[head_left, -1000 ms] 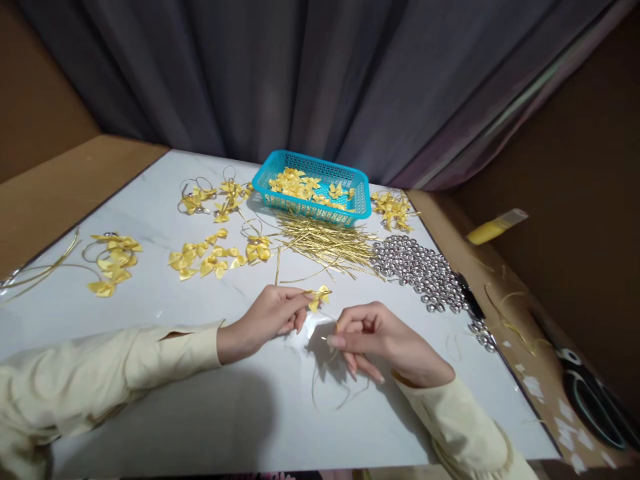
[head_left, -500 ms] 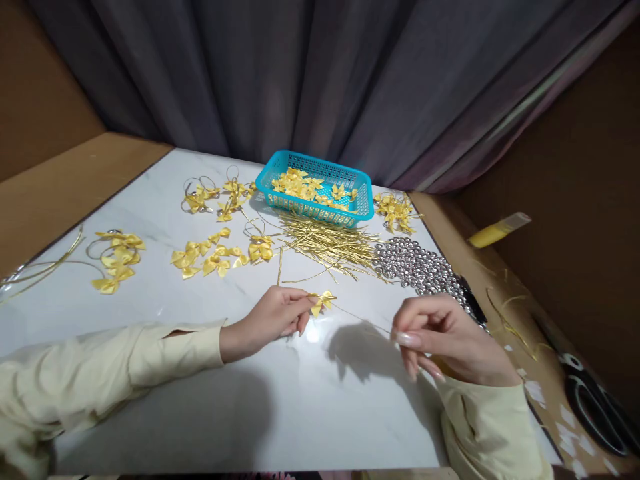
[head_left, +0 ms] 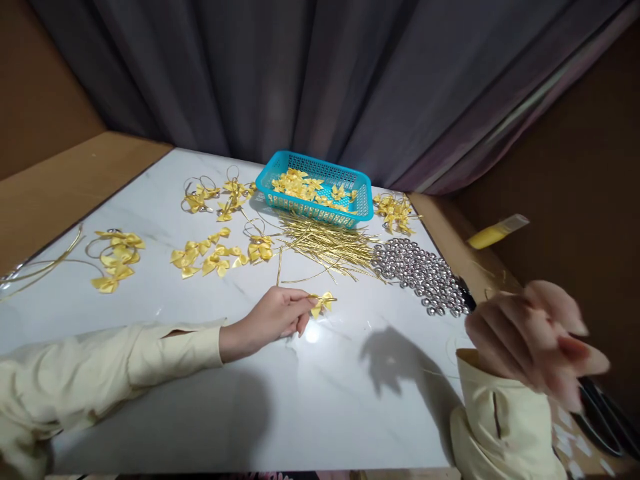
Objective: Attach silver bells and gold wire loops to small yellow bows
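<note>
Right now the left hand (head_left: 273,319) rests on the white table (head_left: 150,313) near the middle, its fingertips pinched shut on a small yellow bow (head_left: 323,303) with a thin gold cord running through it. From that bow, the right hand (head_left: 533,343) is off at about four o'clock, lifted clear of the table edge and smeared by motion; I cannot tell whether its fingers grip anything, though a faint gold strand seems to trail below it.

At twelve o'clock from the bow lies the loose heap of gold cords (head_left: 325,243), with the blue basket (head_left: 316,188) of bows beyond it; the pile of silver bells (head_left: 420,270) sits at two o'clock.

My worry is the pull: if the cord is drawn too hard or at a slant, it could slip out of the bow or tug it from the pinch. A wide swing of the right sleeve could also scatter the bells.
</note>
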{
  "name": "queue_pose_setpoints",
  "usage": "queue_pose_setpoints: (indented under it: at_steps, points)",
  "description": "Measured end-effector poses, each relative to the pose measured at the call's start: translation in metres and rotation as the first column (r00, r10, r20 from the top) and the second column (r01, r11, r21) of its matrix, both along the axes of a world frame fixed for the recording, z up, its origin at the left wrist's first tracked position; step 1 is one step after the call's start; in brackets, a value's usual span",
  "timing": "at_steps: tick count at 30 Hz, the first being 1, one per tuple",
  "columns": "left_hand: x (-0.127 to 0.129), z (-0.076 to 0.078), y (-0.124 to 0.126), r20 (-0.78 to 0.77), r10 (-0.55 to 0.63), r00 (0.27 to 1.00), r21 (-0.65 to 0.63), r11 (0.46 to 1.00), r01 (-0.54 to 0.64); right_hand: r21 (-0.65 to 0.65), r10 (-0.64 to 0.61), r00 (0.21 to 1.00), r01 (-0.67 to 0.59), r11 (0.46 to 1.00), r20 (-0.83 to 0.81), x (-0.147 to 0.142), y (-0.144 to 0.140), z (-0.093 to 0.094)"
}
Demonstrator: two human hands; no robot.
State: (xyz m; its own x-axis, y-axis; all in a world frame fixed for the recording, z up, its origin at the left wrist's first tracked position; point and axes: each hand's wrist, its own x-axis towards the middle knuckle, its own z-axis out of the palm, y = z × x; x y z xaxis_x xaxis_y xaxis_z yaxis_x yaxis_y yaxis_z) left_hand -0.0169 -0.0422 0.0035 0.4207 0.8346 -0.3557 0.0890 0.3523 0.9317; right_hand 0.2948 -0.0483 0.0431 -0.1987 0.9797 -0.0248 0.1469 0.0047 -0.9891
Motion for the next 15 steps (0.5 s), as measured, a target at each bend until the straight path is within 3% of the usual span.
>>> queue_pose_setpoints:
  at_steps: [2, 7, 11, 15]
  points:
    - [0.0, -0.001, 0.0, 0.013, -0.007, 1.0, 0.009, 1.0, 0.007, 0.104, 0.006, 0.977, 0.016, 0.994, -0.214, -0.02, -0.005, 0.013]
    - [-0.001, -0.002, -0.001, 0.015, -0.017, 1.0, 0.019, 1.0, 0.016, -0.157, 0.008, 0.995, -0.024, 0.987, -0.103, -0.06, -0.006, 0.035]
    - [-0.001, -0.001, -0.001, -0.004, -0.034, 0.999, 0.026, 0.999, 0.035, -0.257, 0.095, 0.987, -0.126, 0.958, -0.131, -0.068, -0.001, 0.033]
    - [-0.001, -0.002, -0.001, -0.024, -0.054, 0.998, 0.035, 0.998, 0.054, -0.261, 0.201, 0.967, -0.236, 0.936, -0.156, -0.073, 0.003, 0.022]
